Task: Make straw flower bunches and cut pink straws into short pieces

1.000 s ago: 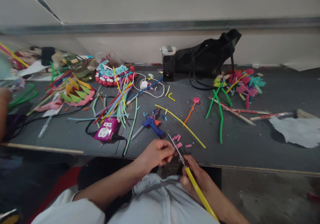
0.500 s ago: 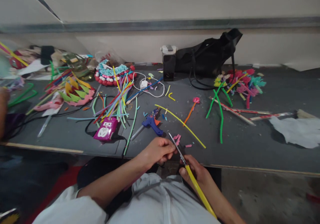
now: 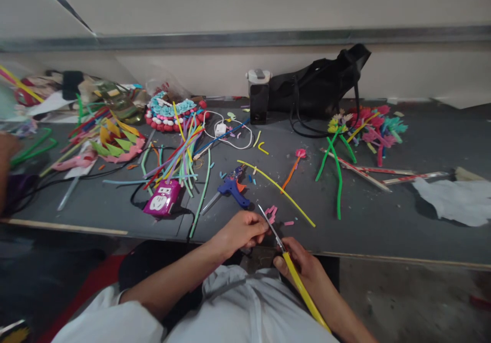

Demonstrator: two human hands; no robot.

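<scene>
My right hand (image 3: 301, 264) is closed around yellow-handled scissors (image 3: 307, 292), whose metal blades point up and to the left past the table edge. My left hand (image 3: 249, 230) is closed in a pinch beside the blades. Whatever lies between its fingertips is too small to make out. Short pink pipe cleaner pieces (image 3: 271, 213) rest on the table just beyond the blade tip. A blue glue gun (image 3: 233, 189) lies above my left hand, and a long yellow pipe cleaner (image 3: 276, 184) stretches diagonally to its right.
A purple pouch (image 3: 163, 198) and bundled pipe cleaners (image 3: 180, 154) lie left. Green stems (image 3: 338, 179) and pipe cleaner flowers (image 3: 376, 128) are at right. A dark tumbler (image 3: 260, 97) and black bag (image 3: 318, 90) stand against the wall. Another person's hand (image 3: 7, 154) shows at far left.
My hands and the scissors stay in nearly the same place, with only a tiny shift. The other person's hand at far left has moved slightly to the right.
</scene>
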